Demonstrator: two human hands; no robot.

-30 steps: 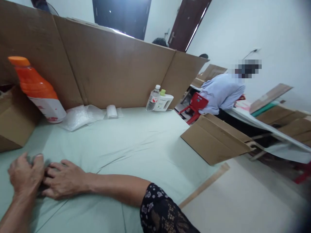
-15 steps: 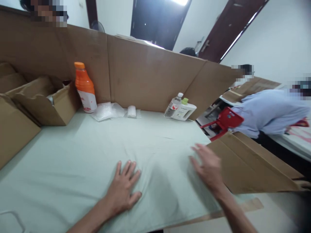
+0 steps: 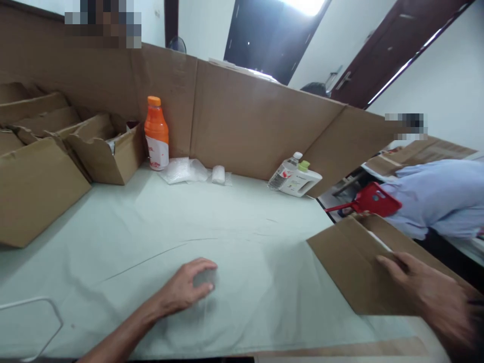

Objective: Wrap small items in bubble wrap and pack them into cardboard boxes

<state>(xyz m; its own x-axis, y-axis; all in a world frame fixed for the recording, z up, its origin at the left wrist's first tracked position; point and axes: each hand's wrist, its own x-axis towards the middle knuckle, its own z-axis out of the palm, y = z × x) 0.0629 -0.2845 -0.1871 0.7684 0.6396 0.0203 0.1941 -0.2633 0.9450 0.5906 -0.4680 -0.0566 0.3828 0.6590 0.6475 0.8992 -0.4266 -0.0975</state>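
Observation:
My left hand (image 3: 189, 285) hovers just over or rests on the pale green tablecloth (image 3: 242, 222). Its fingers curve, with a gap between thumb and fingertips and nothing held in it. At the right, my right hand (image 3: 431, 290) is over the near side of an open cardboard box (image 3: 351, 267). Motion blurs that hand and its fingers are partly hidden, so I cannot tell whether it grips the box or anything inside. A thin white edge (image 3: 380, 242) shows within the box opening.
An orange bottle (image 3: 156, 136), bubble wrap (image 3: 179, 170) and a small white roll (image 3: 218, 174) line the cardboard screen (image 3: 257, 121). A clear bottle (image 3: 285, 172) leans beside a white jug (image 3: 302, 181). Cardboard boxes (image 3: 41, 186) stand left; a bent white wire (image 3: 49, 307) lies nearer. A person in light blue (image 3: 442, 196) leans at right.
My right hand has moved right, from above the cloth to the cardboard box. My left hand has turned from flat and spread to curved fingers. The view has shifted.

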